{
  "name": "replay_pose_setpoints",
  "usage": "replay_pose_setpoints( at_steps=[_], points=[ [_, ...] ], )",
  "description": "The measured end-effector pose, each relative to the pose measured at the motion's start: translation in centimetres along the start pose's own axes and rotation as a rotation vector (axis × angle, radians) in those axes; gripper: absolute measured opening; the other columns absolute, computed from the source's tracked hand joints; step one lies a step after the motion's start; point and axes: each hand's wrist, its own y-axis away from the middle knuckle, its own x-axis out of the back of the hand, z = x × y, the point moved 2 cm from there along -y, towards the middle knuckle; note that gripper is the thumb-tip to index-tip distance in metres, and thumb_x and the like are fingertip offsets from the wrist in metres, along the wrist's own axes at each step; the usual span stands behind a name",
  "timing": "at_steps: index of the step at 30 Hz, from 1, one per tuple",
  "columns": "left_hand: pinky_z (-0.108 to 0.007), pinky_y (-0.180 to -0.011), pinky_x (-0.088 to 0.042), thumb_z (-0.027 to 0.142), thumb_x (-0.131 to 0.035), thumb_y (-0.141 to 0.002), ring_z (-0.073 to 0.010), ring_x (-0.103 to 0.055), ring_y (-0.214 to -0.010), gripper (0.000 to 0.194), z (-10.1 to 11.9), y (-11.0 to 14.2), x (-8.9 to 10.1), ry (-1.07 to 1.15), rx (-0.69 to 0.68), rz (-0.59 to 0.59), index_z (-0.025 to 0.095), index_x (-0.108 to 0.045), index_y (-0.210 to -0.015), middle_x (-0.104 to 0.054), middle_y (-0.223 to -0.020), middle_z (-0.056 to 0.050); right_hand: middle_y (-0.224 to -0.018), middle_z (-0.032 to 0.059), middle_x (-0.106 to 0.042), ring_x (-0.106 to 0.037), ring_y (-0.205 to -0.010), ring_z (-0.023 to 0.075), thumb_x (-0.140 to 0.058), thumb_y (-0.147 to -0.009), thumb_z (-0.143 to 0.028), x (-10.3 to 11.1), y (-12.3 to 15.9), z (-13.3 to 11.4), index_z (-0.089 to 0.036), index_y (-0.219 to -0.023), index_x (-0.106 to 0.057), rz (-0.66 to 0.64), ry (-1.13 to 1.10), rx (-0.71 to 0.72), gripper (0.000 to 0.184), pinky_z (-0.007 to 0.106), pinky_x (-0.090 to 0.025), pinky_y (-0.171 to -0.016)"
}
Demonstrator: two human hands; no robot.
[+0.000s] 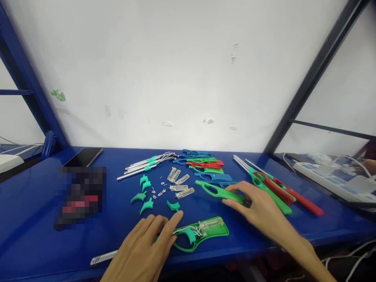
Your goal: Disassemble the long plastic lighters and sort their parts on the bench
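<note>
My left hand [143,246] lies flat on the blue table [35,243], fingers stretched over the left end of an open green lighter shell [205,233] that holds a clear tank, wires and a teal trigger. My right hand [255,205] rests with its fingers laid on a loose green shell half [217,192] beside it, not lifting it. Small teal triggers [143,194], clear tanks [180,186] and tiny pink parts [158,192] lie scattered just beyond my left hand.
Metal tubes with teal collars [143,166] lie further back. Blue, green and red shell halves [205,166] are stacked mid-table, finished long lighters [279,188] lie to the right. A dark phone [84,156] lies far left, a power strip [331,178] at the right.
</note>
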Motion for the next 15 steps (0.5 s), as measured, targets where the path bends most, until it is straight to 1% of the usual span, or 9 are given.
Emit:
replay_pose_setpoints(
  at_steps=[2, 4, 6, 8, 9, 11, 13, 15],
  points=[
    [-0.028, -0.088, -0.062, 0.026, -0.032, -0.114, -0.0172, -0.074, -0.098, 0.038, 0.1, -0.2, -0.1, 0.078, 0.041, 0.007, 0.025, -0.055, -0.144, -0.072, -0.117, -0.003, -0.111, 0.0060, -0.079, -0.076, -0.090, 0.0274, -0.070, -0.096, -0.063, -0.3, -0.1, 1.6, -0.026, -0.110, -0.078, -0.003, 0.065, -0.007, 0.040, 0.040, -0.059, -0.081],
    [-0.025, -0.084, -0.061, 0.025, -0.037, -0.113, -0.0150, -0.071, -0.096, 0.031, 0.3, -0.2, -0.3, 0.188, 0.099, -0.008, 0.026, -0.061, -0.133, -0.068, -0.118, -0.004, -0.114, 0.0074, -0.078, -0.077, -0.096, 0.0304, -0.069, -0.096, -0.067, -0.5, 0.1, 2.3, -0.026, -0.116, -0.078, -0.008, 0.103, -0.015, 0.048, 0.043, -0.060, -0.087],
    [-0.026, -0.079, -0.060, 0.023, -0.043, -0.111, -0.0151, -0.068, -0.092, 0.025, 0.5, -0.2, -0.6, 0.268, 0.125, -0.028, 0.027, -0.065, -0.122, -0.065, -0.114, -0.003, -0.119, 0.0085, -0.077, -0.076, -0.103, 0.0327, -0.065, -0.098, -0.070, -0.3, 0.7, 1.9, -0.026, -0.122, -0.077, 0.033, 0.115, -0.014, 0.052, 0.046, -0.060, -0.091],
    [-0.029, -0.079, -0.059, 0.020, -0.046, -0.109, -0.0171, -0.067, -0.092, 0.023, 0.7, -0.2, -0.8, 0.293, 0.099, -0.037, 0.029, -0.066, -0.118, -0.067, -0.111, -0.001, -0.123, 0.0072, -0.075, -0.075, -0.108, 0.0314, -0.061, -0.102, -0.067, 0.0, 1.5, 0.5, -0.029, -0.123, -0.076, 0.054, 0.067, 0.018, 0.046, 0.045, -0.058, -0.096],
    [-0.031, -0.081, -0.059, 0.020, -0.046, -0.109, -0.0182, -0.067, -0.094, 0.025, 0.7, -0.2, -0.9, 0.293, 0.082, -0.048, 0.029, -0.067, -0.119, -0.068, -0.111, 0.000, -0.124, 0.0056, -0.075, -0.074, -0.111, 0.0295, -0.061, -0.103, -0.064, 0.0, 1.9, -0.4, -0.032, -0.122, -0.076, 0.027, 0.017, 0.050, 0.040, 0.043, -0.057, -0.099],
    [-0.032, -0.083, -0.059, 0.018, -0.044, -0.109, -0.0189, -0.067, -0.096, 0.028, 0.7, -0.2, -1.2, 0.291, 0.065, -0.068, 0.030, -0.068, -0.119, -0.071, -0.112, 0.002, -0.127, 0.0022, -0.073, -0.073, -0.115, 0.0254, -0.063, -0.105, -0.058, -0.1, 2.7, -2.5, -0.036, -0.123, -0.076, -0.087, -0.092, 0.108, 0.030, 0.038, -0.055, -0.103],
    [-0.033, -0.083, -0.059, 0.018, -0.042, -0.110, -0.0185, -0.067, -0.095, 0.031, 0.7, -0.2, -1.5, 0.295, 0.071, -0.089, 0.030, -0.069, -0.118, -0.072, -0.112, 0.003, -0.126, 0.0012, -0.072, -0.073, -0.112, 0.0235, -0.067, -0.103, -0.055, -0.8, 3.2, -4.0, -0.038, -0.124, -0.075, -0.209, -0.150, 0.125, 0.028, 0.034, -0.056, -0.100],
    [-0.033, -0.081, -0.058, 0.017, -0.040, -0.110, -0.0184, -0.067, -0.094, 0.032, 0.6, -0.3, -1.7, 0.299, 0.077, -0.098, 0.030, -0.068, -0.118, -0.072, -0.111, 0.003, -0.121, 0.0018, -0.072, -0.074, -0.104, 0.0226, -0.068, -0.104, -0.052, -1.6, 3.5, -4.8, -0.037, -0.123, -0.076, -0.281, -0.163, 0.119, 0.025, 0.033, -0.058, -0.094]
  ],
)
